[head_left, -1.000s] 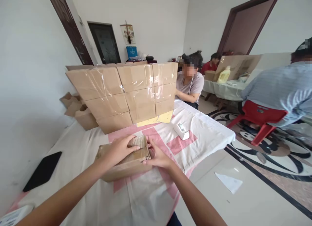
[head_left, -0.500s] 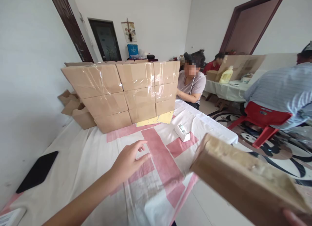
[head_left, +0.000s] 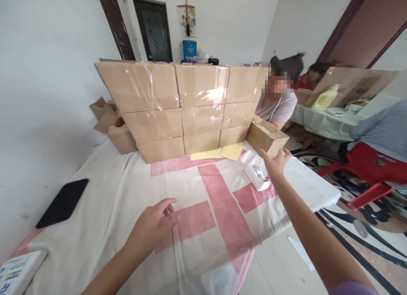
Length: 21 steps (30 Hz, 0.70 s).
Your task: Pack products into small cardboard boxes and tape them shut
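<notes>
On the table's far right a taped cardboard box [head_left: 262,134] stands beside a wall of stacked cardboard boxes [head_left: 162,123]. At its near end is my right hand [head_left: 276,161], thumb and fingers apart; the fingertips seem to touch the box, though contact is hard to make out. My left hand [head_left: 159,218] hovers above the pink-and-white tablecloth [head_left: 190,221], loosely curled with a gap between thumb and fingers, holding nothing. Just left of my right hand lies a white tape dispenser [head_left: 257,177]. Yellow sheets [head_left: 232,151] lie at the foot of the stack.
A black flat tablet-like object [head_left: 62,203] lies at the left, with a white box [head_left: 22,271] nearer. Opened cardboard boxes [head_left: 119,136] stand behind the stack's left end. A co-worker [head_left: 280,102] sits beyond the right end. A red chair [head_left: 377,172] stands off the table's right side.
My right hand has carried the box from the near right to beside the stack, where the box now rests. My left hand has drawn slightly back. The view has shifted.
</notes>
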### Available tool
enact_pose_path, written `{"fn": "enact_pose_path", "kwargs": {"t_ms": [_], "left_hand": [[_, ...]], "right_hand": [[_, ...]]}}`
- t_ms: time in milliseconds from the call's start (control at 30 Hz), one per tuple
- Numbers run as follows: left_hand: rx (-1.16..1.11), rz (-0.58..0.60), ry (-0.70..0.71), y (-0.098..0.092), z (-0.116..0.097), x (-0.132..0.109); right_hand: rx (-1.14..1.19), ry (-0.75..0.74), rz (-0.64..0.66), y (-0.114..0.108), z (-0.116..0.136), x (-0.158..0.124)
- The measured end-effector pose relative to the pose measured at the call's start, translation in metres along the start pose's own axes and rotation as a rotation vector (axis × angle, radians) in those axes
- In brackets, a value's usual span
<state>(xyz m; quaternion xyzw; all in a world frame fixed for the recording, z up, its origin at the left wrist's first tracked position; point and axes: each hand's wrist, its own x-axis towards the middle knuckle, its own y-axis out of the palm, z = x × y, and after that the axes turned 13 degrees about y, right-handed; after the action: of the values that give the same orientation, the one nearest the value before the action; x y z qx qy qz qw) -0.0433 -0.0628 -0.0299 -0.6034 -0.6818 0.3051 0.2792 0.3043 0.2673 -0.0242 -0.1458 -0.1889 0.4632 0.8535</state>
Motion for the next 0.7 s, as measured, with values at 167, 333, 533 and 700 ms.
{"fn": "enact_pose_path", "kwargs": {"t_ms": [167,333,533,700], "left_hand": [[-0.099,-0.253,-0.021,-0.017,0.068,0.022],[-0.218,-0.773,-0.146,-0.048,0.145,0.119],[-0.455,-0.996,-0.154,-0.061,0.196,0.163],[-0.649,-1.090,-0.194,-0.064,0.212,0.155]], "right_hand": [[0.173,-0.391,0.402,0.063,0.029,-0.155],[0.270,-0.315,0.896,0.156,0.076,-0.274],[0.228,-0.266,1.309,0.281,0.155,-0.351],[0.144,-0.066,1.188,0.378,0.225,-0.385]]}}
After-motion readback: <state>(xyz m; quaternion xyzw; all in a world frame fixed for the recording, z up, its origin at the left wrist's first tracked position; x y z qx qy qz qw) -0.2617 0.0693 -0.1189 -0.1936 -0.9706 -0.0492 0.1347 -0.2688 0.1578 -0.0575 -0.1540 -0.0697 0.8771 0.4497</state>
